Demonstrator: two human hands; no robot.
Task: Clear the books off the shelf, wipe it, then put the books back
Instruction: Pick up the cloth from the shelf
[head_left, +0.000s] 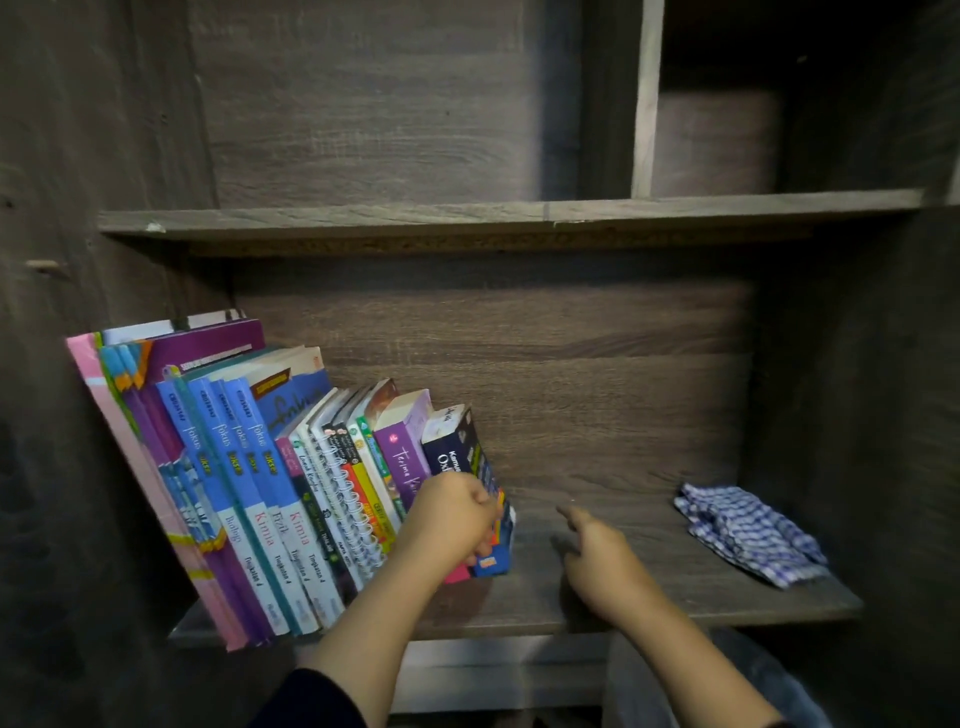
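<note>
A row of several books (270, 483) leans leftward on the left half of the dark wooden shelf (649, 597). The rightmost one is a thick navy dictionary (462, 441) with a colourful cover. My left hand (452, 519) has its fingers curled round the lower edge of that dictionary. My right hand (602, 561) hovers over the bare board just to the right of the books, index finger stretched toward the back, holding nothing. A crumpled blue-and-white checked cloth (748, 530) lies at the shelf's right end.
An upper shelf board (467, 218) spans above, with a vertical divider (647, 98) at the upper right. Dark side walls close in the shelf on the left and right. A lower ledge (509, 670) shows beneath the shelf front.
</note>
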